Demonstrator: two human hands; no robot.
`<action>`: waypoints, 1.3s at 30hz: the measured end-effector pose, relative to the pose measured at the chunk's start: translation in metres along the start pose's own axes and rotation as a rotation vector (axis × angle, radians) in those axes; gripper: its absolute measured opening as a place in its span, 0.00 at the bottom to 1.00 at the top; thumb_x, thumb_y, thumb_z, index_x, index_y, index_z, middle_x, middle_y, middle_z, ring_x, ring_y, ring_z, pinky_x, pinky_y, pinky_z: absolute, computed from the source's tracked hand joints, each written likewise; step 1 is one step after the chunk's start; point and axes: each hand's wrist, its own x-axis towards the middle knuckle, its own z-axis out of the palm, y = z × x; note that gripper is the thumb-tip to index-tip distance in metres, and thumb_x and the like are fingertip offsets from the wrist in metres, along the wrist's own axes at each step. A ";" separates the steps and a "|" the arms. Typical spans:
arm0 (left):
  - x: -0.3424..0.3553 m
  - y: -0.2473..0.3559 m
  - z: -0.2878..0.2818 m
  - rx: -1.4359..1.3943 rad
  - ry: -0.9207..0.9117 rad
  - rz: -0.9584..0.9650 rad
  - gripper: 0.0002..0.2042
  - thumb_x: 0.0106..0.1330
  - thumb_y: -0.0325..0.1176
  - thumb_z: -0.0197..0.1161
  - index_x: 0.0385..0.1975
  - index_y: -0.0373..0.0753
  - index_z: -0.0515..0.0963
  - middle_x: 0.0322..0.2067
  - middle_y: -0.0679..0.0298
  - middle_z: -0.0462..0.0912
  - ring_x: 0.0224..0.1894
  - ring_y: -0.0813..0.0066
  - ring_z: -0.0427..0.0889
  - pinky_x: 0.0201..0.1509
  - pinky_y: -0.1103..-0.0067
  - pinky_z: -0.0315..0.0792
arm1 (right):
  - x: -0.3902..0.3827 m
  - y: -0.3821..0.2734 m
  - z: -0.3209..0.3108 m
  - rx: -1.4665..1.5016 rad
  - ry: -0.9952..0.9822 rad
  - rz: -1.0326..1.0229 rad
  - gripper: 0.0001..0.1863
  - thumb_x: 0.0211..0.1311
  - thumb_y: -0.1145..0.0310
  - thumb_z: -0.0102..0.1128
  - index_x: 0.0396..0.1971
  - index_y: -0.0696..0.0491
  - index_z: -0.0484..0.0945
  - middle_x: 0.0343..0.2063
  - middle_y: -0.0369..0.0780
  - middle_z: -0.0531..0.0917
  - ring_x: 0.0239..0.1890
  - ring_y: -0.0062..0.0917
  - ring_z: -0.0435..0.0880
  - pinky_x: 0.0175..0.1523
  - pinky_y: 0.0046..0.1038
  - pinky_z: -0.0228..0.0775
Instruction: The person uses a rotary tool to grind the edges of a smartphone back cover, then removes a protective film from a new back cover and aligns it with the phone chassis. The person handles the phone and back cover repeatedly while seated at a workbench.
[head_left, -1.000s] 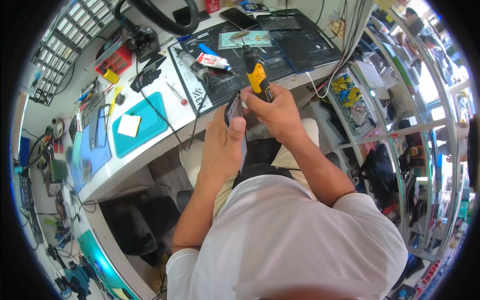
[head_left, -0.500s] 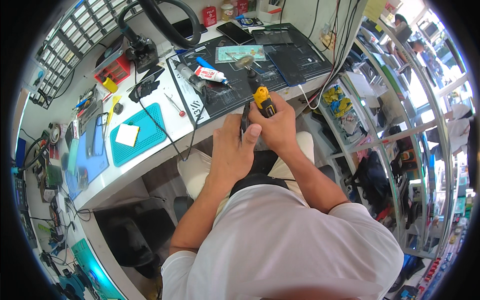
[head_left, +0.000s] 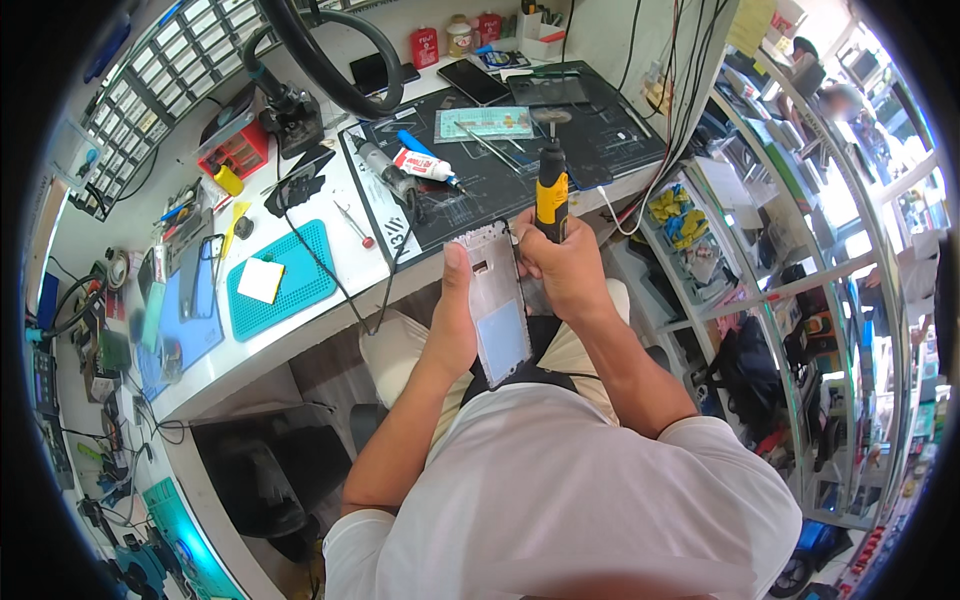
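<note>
Above my lap, my left hand [head_left: 455, 325] grips the left edge of a silver phone frame [head_left: 492, 270], thumb lying along its side. The frame's inner face is toward me, with a pale blue rectangle on its lower half. My right hand [head_left: 574, 268] wraps round a yellow and black rotary tool [head_left: 552, 198] held upright, a round disc at its top end. Fingers of that hand come close to the frame's right edge; whether they touch it I cannot tell.
A black work mat [head_left: 430, 225] bears a white glue tube [head_left: 422, 165], a grey rotary tool [head_left: 383, 168], a parts packet [head_left: 485, 124] and phones. Left of it lie a teal mat [head_left: 300, 262] and a red-handled screwdriver [head_left: 354, 224]. Glass shelves [head_left: 760, 280] stand at right.
The phone frame has turned from edge-on to show its inner face. My right hand has moved slightly right and down, and the rotary tool now stands more upright.
</note>
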 end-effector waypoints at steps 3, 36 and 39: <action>0.003 0.005 -0.001 -0.072 -0.022 -0.002 0.45 0.69 0.79 0.38 0.57 0.37 0.74 0.44 0.58 0.83 0.39 0.68 0.86 0.41 0.71 0.83 | -0.004 0.001 -0.001 -0.061 0.041 0.004 0.03 0.62 0.71 0.63 0.34 0.54 0.79 0.22 0.32 0.80 0.21 0.12 0.72 0.29 0.19 0.67; 0.000 -0.002 -0.002 0.893 0.110 0.212 0.37 0.81 0.62 0.31 0.57 0.28 0.73 0.50 0.44 0.79 0.54 0.49 0.78 0.58 0.63 0.69 | -0.006 -0.031 -0.003 -0.383 0.086 -0.084 0.15 0.65 0.60 0.71 0.43 0.55 0.84 0.22 0.35 0.83 0.21 0.14 0.81 0.27 0.25 0.75; 0.012 -0.005 0.008 0.972 0.051 0.386 0.42 0.79 0.65 0.33 0.64 0.24 0.68 0.55 0.37 0.77 0.57 0.39 0.76 0.61 0.59 0.67 | -0.011 -0.031 -0.010 -0.311 0.100 -0.122 0.11 0.63 0.65 0.67 0.33 0.57 0.77 0.20 0.39 0.81 0.20 0.19 0.79 0.28 0.28 0.71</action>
